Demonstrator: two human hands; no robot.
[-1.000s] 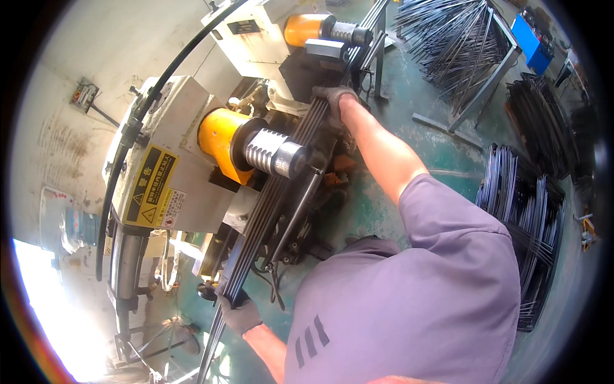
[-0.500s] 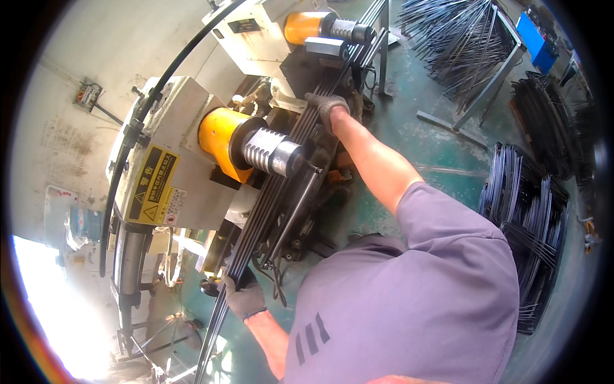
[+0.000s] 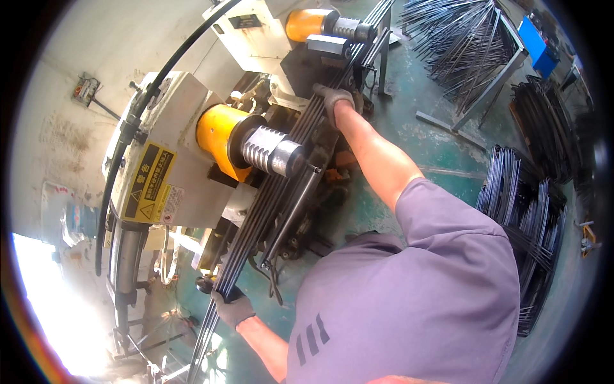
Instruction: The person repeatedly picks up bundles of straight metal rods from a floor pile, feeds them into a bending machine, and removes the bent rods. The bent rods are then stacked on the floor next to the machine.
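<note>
A bundle of several long, thin dark metal rods (image 3: 256,214) slants from the lower left to the top, lying along a machine. My left hand (image 3: 234,310), in a grey work glove, is closed round the rods near their lower end. Farther up, my right hand (image 3: 335,102), gloved in grey too, is closed on the edge of the same bundle, its fingertips over the rods. Between my hands, a ribbed steel cylinder (image 3: 274,152) on a yellow housing (image 3: 220,142) juts out close to the rods. A slim bar (image 3: 291,214) runs beside the bundle.
A second machine head (image 3: 310,27) stands farther up. Many loose rods (image 3: 457,48) lie heaped on a metal rack (image 3: 492,89) at the upper right. Stacks of bent dark metal pieces (image 3: 521,217) stand at the right. A black hose (image 3: 150,102) arches over the left machine body.
My left hand has shifted slightly down and left, and my right hand slightly up and right. Both stay on the rods. The lower rods lie a little farther left.
</note>
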